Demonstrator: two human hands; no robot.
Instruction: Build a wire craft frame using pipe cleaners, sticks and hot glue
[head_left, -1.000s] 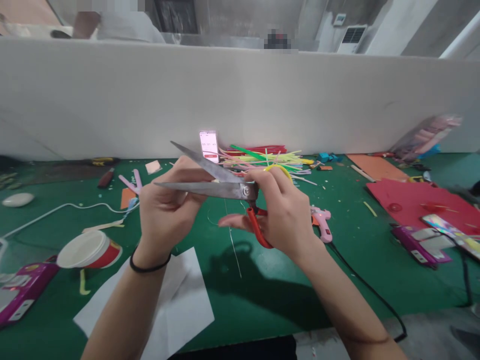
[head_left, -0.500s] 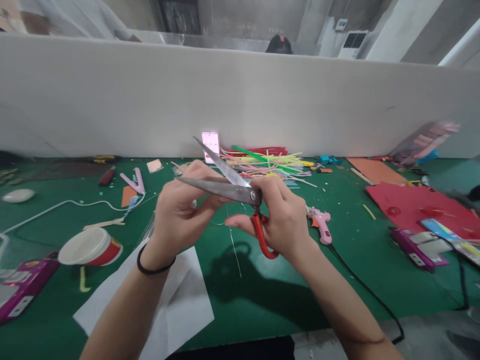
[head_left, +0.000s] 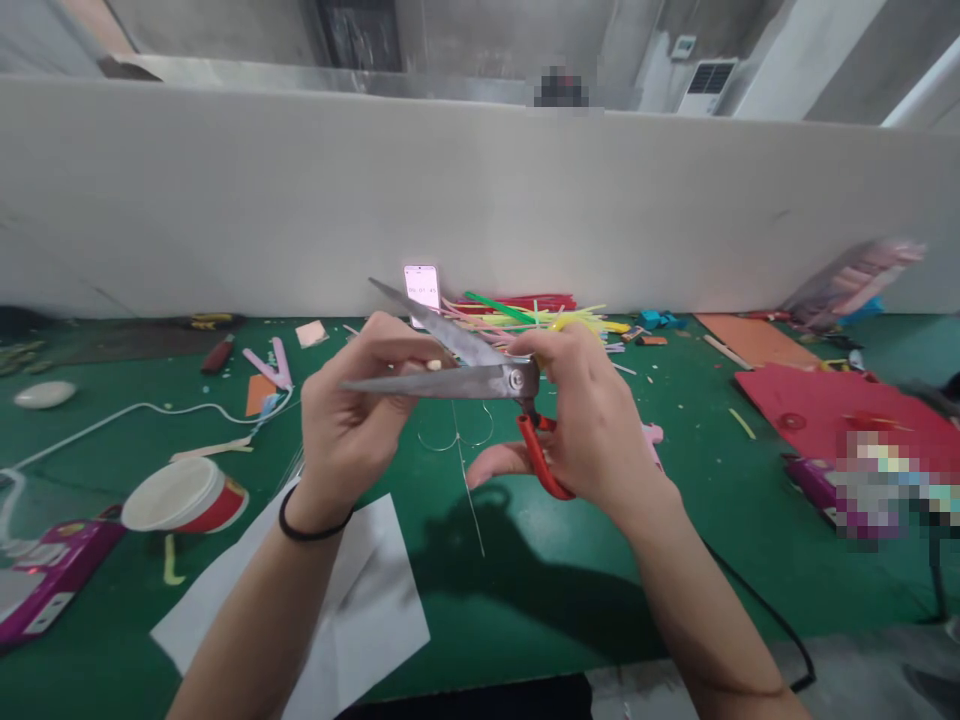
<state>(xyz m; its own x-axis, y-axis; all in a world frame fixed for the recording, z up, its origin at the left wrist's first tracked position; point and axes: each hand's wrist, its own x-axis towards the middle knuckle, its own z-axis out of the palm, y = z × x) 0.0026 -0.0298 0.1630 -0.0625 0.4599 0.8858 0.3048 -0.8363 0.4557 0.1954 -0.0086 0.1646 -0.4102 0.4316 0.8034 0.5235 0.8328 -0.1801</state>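
My right hand (head_left: 600,420) is wrapped around a pair of scissors (head_left: 457,383) with red handles, its thumb stretched out below them. The steel blades stand apart and point left, passing in front of my left hand (head_left: 356,390). That hand is closed in a pinch, and a small pale piece (head_left: 434,365) shows at its fingertips between the blades. The rest of that piece is hidden by fingers and blade. Beneath the hands, a thin wire (head_left: 472,515) with two curved loops lies on the green table.
Behind the hands lie many coloured strips (head_left: 540,310) and a lit phone (head_left: 421,288) against the white partition (head_left: 480,190). White paper (head_left: 386,610) and a paper cup (head_left: 187,495) are at left. A pink glue gun (head_left: 653,434), partly hidden, and red sheets (head_left: 847,400) are at right.
My right hand and the scissors have shifted a little right. The blades stand slightly closer together, and the pale piece in my left fingertips now shows between them.
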